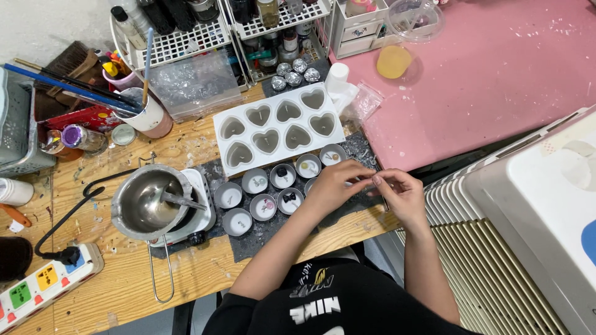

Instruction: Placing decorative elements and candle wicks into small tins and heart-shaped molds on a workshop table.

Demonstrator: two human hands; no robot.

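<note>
My left hand (pixel 338 183) and my right hand (pixel 397 189) meet fingertip to fingertip over the dark mat (pixel 267 229) on the wooden table, pinching something very small that I cannot make out. Just left of them stand several small round tin cups (pixel 264 206) filled with pale wax, some with tiny decorations. Behind the cups lies a white silicone mould (pixel 279 127) with heart-shaped cavities holding greyish wax.
A metal melting pot (pixel 152 201) with a wire handle sits on a small white heater at the left. A power strip (pixel 46 282) lies at the front left. Brushes in a cup (pixel 146 115), wire racks of bottles (pixel 186 31) and a pink mat (pixel 490 68) are behind.
</note>
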